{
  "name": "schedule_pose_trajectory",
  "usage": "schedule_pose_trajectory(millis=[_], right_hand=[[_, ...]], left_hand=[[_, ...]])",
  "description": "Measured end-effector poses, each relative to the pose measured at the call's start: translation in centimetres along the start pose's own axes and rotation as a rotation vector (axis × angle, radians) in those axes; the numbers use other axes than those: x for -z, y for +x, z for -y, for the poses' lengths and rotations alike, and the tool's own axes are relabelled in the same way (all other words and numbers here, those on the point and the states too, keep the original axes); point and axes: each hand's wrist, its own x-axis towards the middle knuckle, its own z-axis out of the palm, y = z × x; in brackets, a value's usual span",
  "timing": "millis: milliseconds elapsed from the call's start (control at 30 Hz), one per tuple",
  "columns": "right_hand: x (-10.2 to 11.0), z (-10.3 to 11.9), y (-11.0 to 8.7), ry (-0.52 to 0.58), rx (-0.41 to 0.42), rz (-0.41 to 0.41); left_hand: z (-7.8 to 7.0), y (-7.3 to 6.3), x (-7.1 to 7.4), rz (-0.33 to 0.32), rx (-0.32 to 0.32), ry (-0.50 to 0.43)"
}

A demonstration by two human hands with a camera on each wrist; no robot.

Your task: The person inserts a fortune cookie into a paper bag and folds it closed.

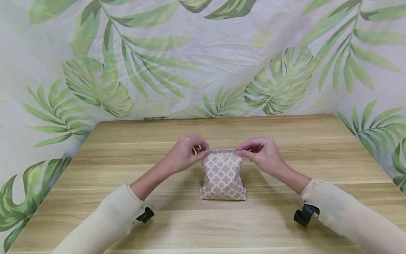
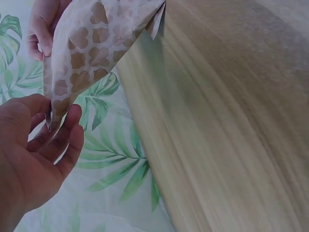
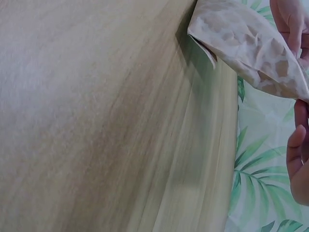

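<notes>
A small tan paper bag [image 1: 222,176] with a white lattice print stands upright on the wooden table, its top edge drawn flat between both hands. My left hand [image 1: 191,151] pinches the top left corner between thumb and fingers. At the top right corner, my right hand [image 1: 261,153] pinches the paper the same way. From the side, in the left wrist view, the bag [image 2: 91,48] narrows to a thin top where the left hand [image 2: 38,150] grips it. The right wrist view shows creases in the bag [image 3: 251,48] and part of the right hand [image 3: 299,159]. The bag's inside is hidden.
The wooden table [image 1: 142,155] extends around the bag on all sides. Behind it hangs a pale cloth [image 1: 219,70] printed with green leaves. A small black camera [image 1: 146,214] sits under the left sleeve, and another black camera [image 1: 304,215] under the right.
</notes>
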Motion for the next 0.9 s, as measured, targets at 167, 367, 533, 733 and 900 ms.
schedule_pose_trajectory(millis=[167, 367, 533, 733, 900], right_hand=[[0.2, -0.2, 0.1, -0.032, -0.064, 0.063], [0.2, -0.9, 0.5, -0.058, -0.143, 0.129], [0.2, -1.6, 1.0, -0.070, -0.248, 0.146], [0.0, -2.6, 1.7, -0.115, -0.317, 0.145], [-0.2, -3.6, 2.1, -0.119, -0.358, 0.155]], left_hand=[[0.3, -0.4, 0.0, -0.007, 0.024, -0.049], [1.1, -0.8, -0.6, 0.008, 0.083, -0.113], [2.0, -0.5, -1.1, 0.038, 0.163, -0.153], [3.1, 0.1, -1.8, 0.070, 0.283, -0.252], [4.0, 0.4, -2.3, 0.094, 0.397, -0.314]])
